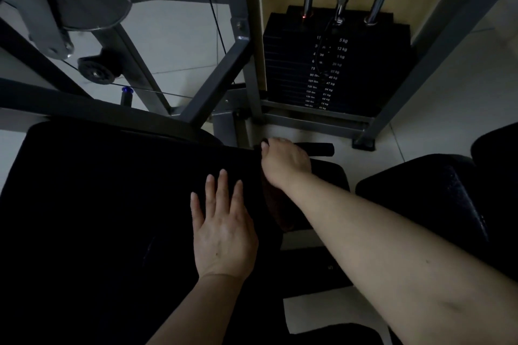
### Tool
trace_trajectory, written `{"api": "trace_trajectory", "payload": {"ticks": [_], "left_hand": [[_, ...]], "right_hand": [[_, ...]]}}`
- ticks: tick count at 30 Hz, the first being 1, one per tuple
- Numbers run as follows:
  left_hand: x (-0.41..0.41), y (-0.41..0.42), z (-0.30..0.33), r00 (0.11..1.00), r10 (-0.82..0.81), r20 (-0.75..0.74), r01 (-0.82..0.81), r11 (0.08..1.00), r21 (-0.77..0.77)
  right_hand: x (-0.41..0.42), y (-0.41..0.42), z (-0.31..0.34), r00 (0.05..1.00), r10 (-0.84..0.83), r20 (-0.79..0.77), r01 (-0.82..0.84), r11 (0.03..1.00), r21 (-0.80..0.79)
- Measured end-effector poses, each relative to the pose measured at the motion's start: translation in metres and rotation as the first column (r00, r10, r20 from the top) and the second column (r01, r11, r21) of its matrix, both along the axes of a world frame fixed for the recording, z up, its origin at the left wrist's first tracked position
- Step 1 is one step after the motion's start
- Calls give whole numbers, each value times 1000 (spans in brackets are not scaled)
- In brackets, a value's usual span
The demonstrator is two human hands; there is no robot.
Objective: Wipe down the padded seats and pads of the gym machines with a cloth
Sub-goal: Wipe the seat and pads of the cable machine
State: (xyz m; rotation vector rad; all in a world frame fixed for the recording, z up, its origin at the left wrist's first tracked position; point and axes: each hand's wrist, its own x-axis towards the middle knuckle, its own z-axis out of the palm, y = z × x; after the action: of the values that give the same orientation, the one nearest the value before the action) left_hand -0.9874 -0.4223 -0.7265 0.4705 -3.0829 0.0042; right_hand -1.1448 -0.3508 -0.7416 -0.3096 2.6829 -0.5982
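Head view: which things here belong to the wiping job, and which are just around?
Job:
- black padded seat, left hand flat on it
- right hand gripping the black handle; dark reddish bundle beneath, possibly the cloth

Around:
- weight stack
- pulley wheel
- neighbouring black pad

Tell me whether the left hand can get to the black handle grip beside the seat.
Probably yes, but awkwardly: the left hand lies flat on the seat pad, and the right hand already covers the handle grip.

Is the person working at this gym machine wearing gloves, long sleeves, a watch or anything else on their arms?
No. The left hand and right hand are both ungloved, with no rings, watch or wristband showing. Both forearms are uncovered as far as the picture reaches; no sleeve is in view.
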Motion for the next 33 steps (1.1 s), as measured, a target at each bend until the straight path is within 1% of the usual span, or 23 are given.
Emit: {"api": "trace_trajectory", "payload": {"ticks": [2,4,5,8,10,11,14,16,19,22,23,25,26,28,30,31,33], "left_hand": [[-2,1,2,1000,6,14,-6,1000,4],[-2,-1,10,999,-15,45,14,999,38],[1,-5,13,997,-34,69,30,998,46],[20,-24,20,988,-105,113,108,994,-18],[33,-31,20,979,-140,151,151,987,-61],[36,-32,18,976,-149,158,161,985,-69],[36,-29,13,978,-151,146,164,983,-82],[35,-30,12,977,-160,139,174,980,-96],[36,-31,11,979,-161,128,175,979,-104],[39,-31,10,984,-147,103,155,985,-80],[40,-32,10,986,-139,88,145,987,-66],[41,-31,11,993,-110,53,112,993,-47],[42,-31,11,995,-89,40,91,995,-49],[42,-30,13,998,-52,35,53,997,-49],[42,-30,14,999,-32,35,33,998,-44],[42,-30,14,999,-28,35,30,999,-42],[42,-30,15,999,-29,38,30,999,-40]], "right_hand": [[7,2,0,1000,-5,-25,4,1000,-24],[32,13,1,992,58,-114,-65,996,-59],[49,20,0,989,83,-125,-94,991,-90],[118,36,9,980,180,-87,-194,960,-202],[163,41,15,962,261,-80,-272,935,-227],[171,42,15,954,283,-94,-297,927,-229],[138,25,17,945,295,-139,-319,927,-197],[104,6,15,959,251,-132,-271,947,-172],[50,-21,8,976,195,-93,-206,971,-124],[11,-37,10,994,108,7,-105,981,-162],[10,-38,11,997,83,2,-82,983,-165],[31,-27,15,996,82,-44,-89,975,-202],[53,-15,16,993,107,-52,-116,969,-218],[108,12,19,985,173,-28,-175,956,-236],[158,33,23,971,238,31,-224,944,-243],[174,37,23,966,258,28,-244,940,-239],[179,35,22,965,256,-55,-262,942,-207]]}}
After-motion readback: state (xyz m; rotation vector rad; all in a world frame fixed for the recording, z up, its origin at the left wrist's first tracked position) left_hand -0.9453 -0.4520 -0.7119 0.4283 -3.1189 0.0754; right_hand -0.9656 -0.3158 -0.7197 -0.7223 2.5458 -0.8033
